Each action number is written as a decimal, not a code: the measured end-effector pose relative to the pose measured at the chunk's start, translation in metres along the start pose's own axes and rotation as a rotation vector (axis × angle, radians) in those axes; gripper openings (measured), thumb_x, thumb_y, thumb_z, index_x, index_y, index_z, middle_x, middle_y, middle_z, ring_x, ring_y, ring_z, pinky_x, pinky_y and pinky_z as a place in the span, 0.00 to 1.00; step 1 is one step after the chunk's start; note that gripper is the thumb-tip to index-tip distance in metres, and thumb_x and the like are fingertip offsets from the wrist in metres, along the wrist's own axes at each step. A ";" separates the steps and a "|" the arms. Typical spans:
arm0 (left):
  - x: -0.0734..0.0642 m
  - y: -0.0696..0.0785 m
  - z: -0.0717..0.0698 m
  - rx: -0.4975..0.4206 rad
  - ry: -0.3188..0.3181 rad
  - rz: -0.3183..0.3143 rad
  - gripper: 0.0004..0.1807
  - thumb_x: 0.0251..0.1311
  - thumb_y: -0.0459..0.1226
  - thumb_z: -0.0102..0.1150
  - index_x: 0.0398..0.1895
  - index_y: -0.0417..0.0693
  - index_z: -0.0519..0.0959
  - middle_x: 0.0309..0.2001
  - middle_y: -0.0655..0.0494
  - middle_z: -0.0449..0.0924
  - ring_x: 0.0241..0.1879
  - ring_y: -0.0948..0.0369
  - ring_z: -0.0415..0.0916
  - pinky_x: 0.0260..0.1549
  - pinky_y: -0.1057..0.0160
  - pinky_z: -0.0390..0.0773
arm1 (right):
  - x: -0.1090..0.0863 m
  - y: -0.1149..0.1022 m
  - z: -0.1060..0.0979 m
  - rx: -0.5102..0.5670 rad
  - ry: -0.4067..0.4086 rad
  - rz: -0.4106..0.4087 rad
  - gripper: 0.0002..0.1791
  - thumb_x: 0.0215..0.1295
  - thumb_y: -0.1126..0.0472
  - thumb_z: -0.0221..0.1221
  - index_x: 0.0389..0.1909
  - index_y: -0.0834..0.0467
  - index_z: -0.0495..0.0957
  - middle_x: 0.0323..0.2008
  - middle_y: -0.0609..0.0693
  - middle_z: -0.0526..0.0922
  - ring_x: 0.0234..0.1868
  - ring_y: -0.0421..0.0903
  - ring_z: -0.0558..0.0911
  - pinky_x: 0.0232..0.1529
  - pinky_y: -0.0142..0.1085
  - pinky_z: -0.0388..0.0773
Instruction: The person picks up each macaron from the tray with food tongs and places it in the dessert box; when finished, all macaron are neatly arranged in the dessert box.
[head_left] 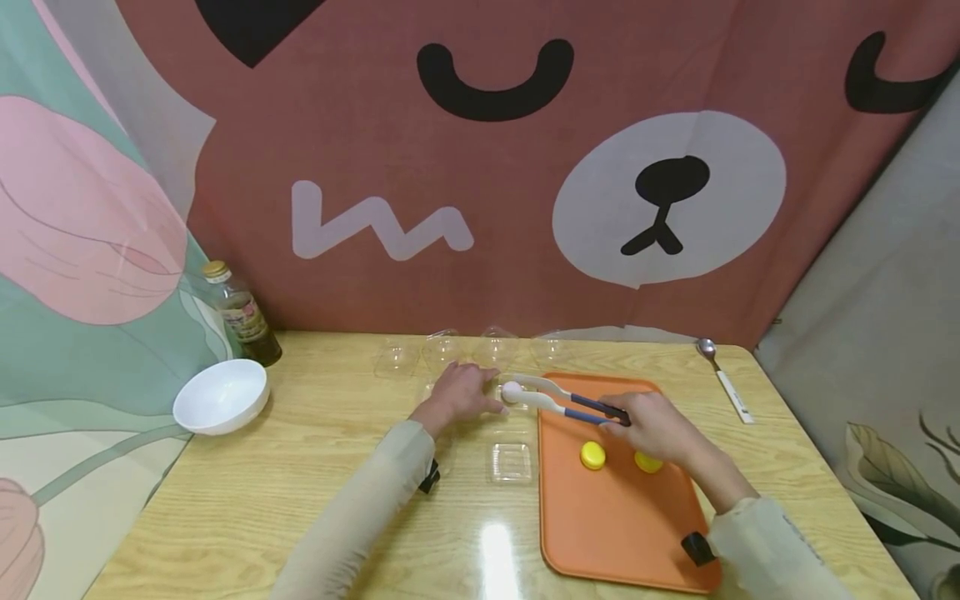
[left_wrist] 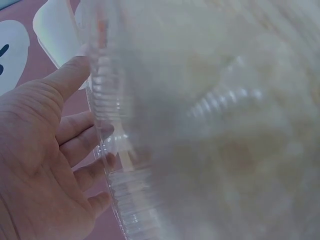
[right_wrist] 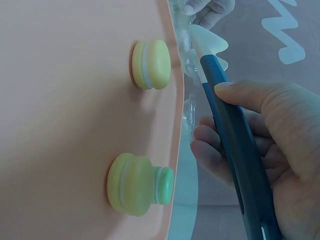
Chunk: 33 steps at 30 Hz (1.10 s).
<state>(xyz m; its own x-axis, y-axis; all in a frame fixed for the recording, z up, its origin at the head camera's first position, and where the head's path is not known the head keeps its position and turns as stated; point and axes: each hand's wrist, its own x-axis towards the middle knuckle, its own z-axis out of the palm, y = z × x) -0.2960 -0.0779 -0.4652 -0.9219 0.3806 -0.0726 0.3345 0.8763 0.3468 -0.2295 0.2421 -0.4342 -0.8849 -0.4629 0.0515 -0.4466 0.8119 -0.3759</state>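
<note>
In the head view my right hand (head_left: pixel 651 423) grips a pair of tongs (head_left: pixel 596 407) with dark blue handles and pale tips. Between the tips sits a pale round piece (head_left: pixel 511 392), at a clear plastic box beside the tray. My left hand (head_left: pixel 461 390) holds that box by its edge, thumb and fingers apart; the left wrist view shows the clear plastic box (left_wrist: pixel 112 165) close up. Two yellow macarons, one nearer the left (head_left: pixel 592 456) and one (head_left: pixel 648 462) partly under my right hand, lie on the orange tray (head_left: pixel 600 533). A green macaron (right_wrist: pixel 165 185) shows in the right wrist view.
Another clear box (head_left: pixel 512 462) lies left of the tray, and several clear boxes (head_left: pixel 444 348) stand along the table's back edge. A white bowl (head_left: pixel 221 398) and a bottle (head_left: pixel 249 321) are at the left. A spoon (head_left: pixel 726 382) lies at the back right.
</note>
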 end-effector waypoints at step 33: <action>-0.003 0.000 -0.003 0.077 -0.011 0.012 0.46 0.53 0.63 0.70 0.73 0.54 0.71 0.69 0.57 0.76 0.75 0.50 0.63 0.79 0.41 0.47 | -0.049 0.022 -0.028 -0.015 0.131 0.127 0.18 0.65 0.59 0.67 0.54 0.60 0.84 0.21 0.41 0.75 0.18 0.35 0.66 0.19 0.29 0.63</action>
<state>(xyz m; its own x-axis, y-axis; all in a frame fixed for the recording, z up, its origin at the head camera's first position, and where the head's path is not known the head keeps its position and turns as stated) -0.2939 -0.0798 -0.4624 -0.9157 0.3939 -0.0796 0.3597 0.8917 0.2747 -0.1996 0.2926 -0.4192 -0.9434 -0.3072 0.1249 -0.3315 0.8665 -0.3731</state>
